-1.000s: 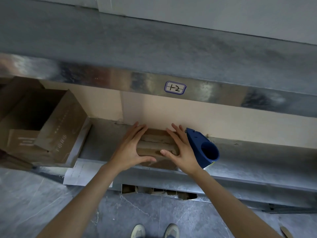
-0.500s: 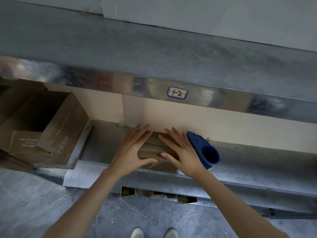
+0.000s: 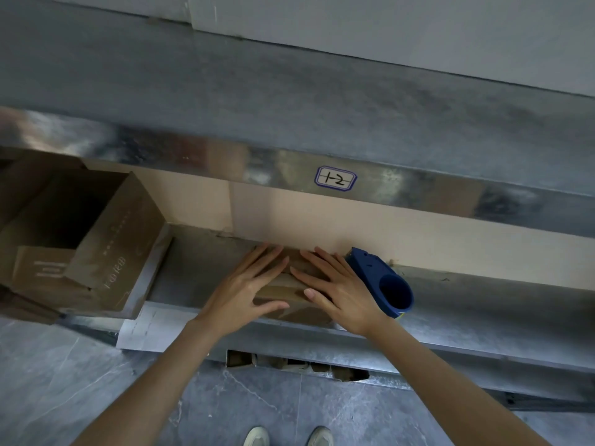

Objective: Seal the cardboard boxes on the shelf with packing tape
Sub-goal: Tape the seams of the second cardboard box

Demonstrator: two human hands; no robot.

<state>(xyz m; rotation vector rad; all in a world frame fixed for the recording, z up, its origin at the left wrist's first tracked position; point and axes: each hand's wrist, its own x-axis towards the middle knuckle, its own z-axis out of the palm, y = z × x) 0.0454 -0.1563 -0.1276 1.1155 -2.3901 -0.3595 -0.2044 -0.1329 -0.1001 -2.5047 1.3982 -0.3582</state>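
The left hand [image 3: 248, 284] is pressing down with straight, spread fingers on the top of the small brown cardboard box [image 3: 299, 315]. The right hand [image 3: 341, 291] is doing the same from 3 o'clock, so both hands are open and gripping nothing. Compared with 1 second ago, the 2 hands are sitting closer together, with their fingertips nearly meeting over the middle, and less of the box top is showing between them. I judge that the flaps are being pushed flat and held shut for taping; I am seeing no tape on this box yet. The box is resting near the front edge of the grey metal shelf [image 3: 483, 317]. The blue plastic tape dispenser [image 3: 383, 281] is lying untouched just beside the right hand at 3 o'clock, so 1 hand is probably going to leave the flaps to fetch it. Further out at 9 o'clock, a larger brown cardboard box [image 3: 112, 239] is standing open.
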